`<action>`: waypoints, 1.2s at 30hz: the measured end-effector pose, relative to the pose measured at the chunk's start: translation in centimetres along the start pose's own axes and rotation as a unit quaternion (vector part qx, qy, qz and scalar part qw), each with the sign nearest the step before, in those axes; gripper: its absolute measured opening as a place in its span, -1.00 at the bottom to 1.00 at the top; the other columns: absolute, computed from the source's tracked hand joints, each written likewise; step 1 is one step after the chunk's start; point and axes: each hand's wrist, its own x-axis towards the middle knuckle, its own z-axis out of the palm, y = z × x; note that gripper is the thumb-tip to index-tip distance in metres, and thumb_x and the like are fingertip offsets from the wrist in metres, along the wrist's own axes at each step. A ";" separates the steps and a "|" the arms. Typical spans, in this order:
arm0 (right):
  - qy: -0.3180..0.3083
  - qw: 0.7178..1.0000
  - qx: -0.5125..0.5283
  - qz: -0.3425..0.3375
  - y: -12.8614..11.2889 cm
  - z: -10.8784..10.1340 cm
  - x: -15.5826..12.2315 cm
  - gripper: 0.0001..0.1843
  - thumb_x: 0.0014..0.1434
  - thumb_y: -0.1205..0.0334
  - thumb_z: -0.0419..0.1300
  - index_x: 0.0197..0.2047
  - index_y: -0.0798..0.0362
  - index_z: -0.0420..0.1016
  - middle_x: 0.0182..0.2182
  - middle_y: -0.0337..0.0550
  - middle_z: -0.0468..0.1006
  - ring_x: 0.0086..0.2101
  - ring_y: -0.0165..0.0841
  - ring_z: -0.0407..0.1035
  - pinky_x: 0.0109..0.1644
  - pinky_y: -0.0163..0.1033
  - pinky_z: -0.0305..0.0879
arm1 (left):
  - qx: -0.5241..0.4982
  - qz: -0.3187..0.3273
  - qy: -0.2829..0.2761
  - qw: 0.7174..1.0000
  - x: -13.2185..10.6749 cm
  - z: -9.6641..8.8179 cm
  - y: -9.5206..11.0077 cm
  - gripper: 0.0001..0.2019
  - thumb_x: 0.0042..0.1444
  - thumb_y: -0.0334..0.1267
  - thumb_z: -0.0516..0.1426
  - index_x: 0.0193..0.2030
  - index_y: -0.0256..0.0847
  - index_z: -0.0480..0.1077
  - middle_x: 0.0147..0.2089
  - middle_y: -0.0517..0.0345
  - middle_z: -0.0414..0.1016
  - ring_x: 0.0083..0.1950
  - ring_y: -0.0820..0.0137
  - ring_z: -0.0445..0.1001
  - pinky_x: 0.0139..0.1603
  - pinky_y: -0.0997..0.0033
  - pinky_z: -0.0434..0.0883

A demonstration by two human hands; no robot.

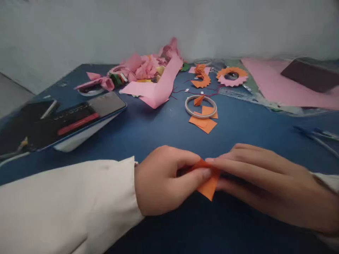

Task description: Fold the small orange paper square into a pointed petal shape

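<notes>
A small orange paper piece point(209, 185) lies low over the blue table point(148, 130), held between both hands. My left hand point(166, 180) pinches its left side, fingers curled and thumb pressed on top. From the right, my right hand point(267, 180) presses fingertips onto the paper's upper edge, fingers long and held together. Both arms wear cream sleeves. Most of the paper is hidden under the fingers.
Beyond the hands lie loose orange paper squares point(203, 121) and a tape ring point(200, 106). Farther back sit a heap of pink paper scraps point(148, 76), folded orange pieces point(201, 76), an orange-and-pink paper flower point(232, 76) and a pink sheet point(275, 83). A tablet point(71, 118) lies at the left.
</notes>
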 end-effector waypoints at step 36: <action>0.006 0.994 0.105 0.041 -0.4 -0.2 0.3 -0.88 0.25 0.24 0.07 -0.21 0.04 0.42 -0.38 -0.21 0.57 -0.40 -0.52 0.46 -0.29 -0.49 0.42 | 0.035 0.163 0.067 0.984 -0.5 0.5 -0.8 -0.76 0.17 -0.38 0.00 -0.46 -0.29 0.41 -0.58 0.27 0.34 -0.57 0.61 0.25 -0.53 0.59 0.15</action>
